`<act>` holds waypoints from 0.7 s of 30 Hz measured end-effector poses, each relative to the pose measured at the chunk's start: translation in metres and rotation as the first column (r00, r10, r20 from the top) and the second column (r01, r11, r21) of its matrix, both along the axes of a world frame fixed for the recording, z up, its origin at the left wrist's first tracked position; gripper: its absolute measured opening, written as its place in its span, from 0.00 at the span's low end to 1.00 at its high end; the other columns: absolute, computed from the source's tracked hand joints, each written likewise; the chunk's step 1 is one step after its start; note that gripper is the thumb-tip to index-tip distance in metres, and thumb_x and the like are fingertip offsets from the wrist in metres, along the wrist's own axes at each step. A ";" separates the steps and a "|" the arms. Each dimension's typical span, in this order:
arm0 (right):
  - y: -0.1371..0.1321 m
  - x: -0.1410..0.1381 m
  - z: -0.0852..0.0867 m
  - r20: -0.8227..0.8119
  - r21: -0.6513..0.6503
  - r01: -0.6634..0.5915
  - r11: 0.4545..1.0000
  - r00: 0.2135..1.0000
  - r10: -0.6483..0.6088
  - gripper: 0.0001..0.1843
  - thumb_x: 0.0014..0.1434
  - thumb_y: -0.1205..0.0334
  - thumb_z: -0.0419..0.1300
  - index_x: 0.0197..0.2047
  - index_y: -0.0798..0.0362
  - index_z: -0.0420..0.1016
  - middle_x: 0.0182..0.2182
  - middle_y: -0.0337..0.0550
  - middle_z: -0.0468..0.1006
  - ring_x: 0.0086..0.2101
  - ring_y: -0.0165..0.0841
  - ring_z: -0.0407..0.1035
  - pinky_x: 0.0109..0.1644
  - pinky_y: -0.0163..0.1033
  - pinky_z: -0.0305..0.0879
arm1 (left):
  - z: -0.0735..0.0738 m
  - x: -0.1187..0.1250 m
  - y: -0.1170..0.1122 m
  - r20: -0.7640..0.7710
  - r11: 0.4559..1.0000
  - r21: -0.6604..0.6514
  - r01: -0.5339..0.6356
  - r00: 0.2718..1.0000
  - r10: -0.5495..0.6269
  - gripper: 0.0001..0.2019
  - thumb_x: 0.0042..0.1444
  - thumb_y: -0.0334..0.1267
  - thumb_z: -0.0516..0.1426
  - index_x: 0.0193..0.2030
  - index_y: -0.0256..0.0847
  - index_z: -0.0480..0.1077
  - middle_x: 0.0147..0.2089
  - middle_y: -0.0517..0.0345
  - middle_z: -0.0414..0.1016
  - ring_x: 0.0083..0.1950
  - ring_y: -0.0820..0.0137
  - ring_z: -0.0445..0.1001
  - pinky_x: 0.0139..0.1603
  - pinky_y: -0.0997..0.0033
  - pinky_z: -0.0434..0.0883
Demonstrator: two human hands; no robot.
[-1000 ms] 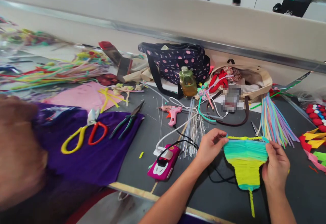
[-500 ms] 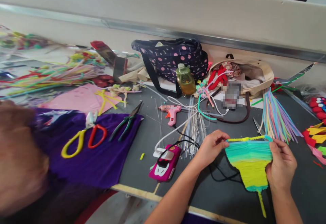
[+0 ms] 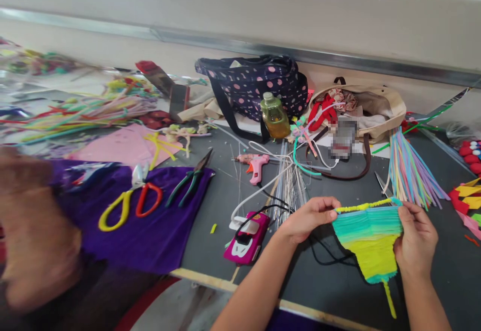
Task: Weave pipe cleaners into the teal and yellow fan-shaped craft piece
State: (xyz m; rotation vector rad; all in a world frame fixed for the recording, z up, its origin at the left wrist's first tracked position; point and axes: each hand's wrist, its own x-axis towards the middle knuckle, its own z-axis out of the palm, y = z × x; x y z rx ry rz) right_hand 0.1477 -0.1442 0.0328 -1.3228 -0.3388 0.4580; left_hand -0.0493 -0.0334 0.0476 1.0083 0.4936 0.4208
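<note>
A tapered, ribbed craft piece (image 3: 370, 243), banded teal and yellow, is held up over the table between my two hands. It looks built from fuzzy pipe cleaners. A twisted yellow strip runs along its top edge and a yellow stem hangs from its lower tip. My left hand (image 3: 314, 216) pinches the top left corner by the strip's end. On the other side, my right hand (image 3: 416, 233) grips the right edge, thumb in front near the upper corner. Beyond it lies a bundle of pastel pipe cleaners (image 3: 411, 173).
A pink glue gun (image 3: 257, 166), magenta case (image 3: 248, 240) and thin wires (image 3: 295, 180) lie left of my hands. Scissors (image 3: 128, 198) and pliers (image 3: 191, 178) rest on purple cloth (image 3: 150, 245). Another person's arm (image 3: 37, 240) is far left. Bags (image 3: 259, 88) and a bottle (image 3: 275, 115) stand behind.
My hands keep the same hold on the craft piece, which has barely moved. The view has shifted slightly. The other person's arm at the left has moved a little.
</note>
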 end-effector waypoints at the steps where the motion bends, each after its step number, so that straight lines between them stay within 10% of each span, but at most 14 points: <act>1: 0.000 0.000 0.000 0.000 -0.001 -0.003 1.000 1.000 0.003 0.15 0.46 0.55 0.70 0.35 0.53 0.75 0.25 0.36 0.74 0.25 0.30 0.68 0.31 0.36 0.65 | -0.001 0.000 0.000 0.017 0.998 -0.052 0.020 1.000 -0.019 0.19 0.42 0.49 0.68 0.30 0.35 0.71 0.29 0.59 0.67 0.32 0.74 0.63 0.35 0.75 0.58; 11: 0.001 0.003 -0.004 -0.024 0.010 -0.033 0.999 0.999 0.033 0.16 0.46 0.54 0.70 0.35 0.53 0.75 0.26 0.37 0.74 0.26 0.30 0.68 0.31 0.37 0.66 | -0.003 0.001 -0.001 0.039 0.970 -0.243 -0.008 0.999 0.018 0.20 0.39 0.48 0.69 0.34 0.35 0.73 0.32 0.55 0.71 0.33 0.72 0.68 0.38 0.74 0.63; 17: 0.002 0.003 -0.007 -0.011 0.019 0.025 1.000 1.000 -0.024 0.17 0.45 0.55 0.71 0.35 0.54 0.75 0.26 0.37 0.73 0.26 0.29 0.67 0.31 0.36 0.66 | 0.000 0.003 -0.001 -0.061 0.978 0.145 -0.150 0.985 0.160 0.16 0.46 0.46 0.66 0.35 0.36 0.72 0.35 0.56 0.70 0.36 0.71 0.67 0.38 0.75 0.63; 21: 0.000 0.003 -0.012 0.087 -0.008 0.048 0.999 0.995 -0.047 0.17 0.45 0.53 0.70 0.36 0.54 0.76 0.27 0.38 0.73 0.27 0.29 0.66 0.31 0.36 0.66 | -0.002 0.005 -0.001 -0.126 0.827 0.525 -0.202 0.942 0.311 0.07 0.50 0.39 0.61 0.34 0.38 0.73 0.38 0.54 0.69 0.41 0.67 0.69 0.44 0.71 0.64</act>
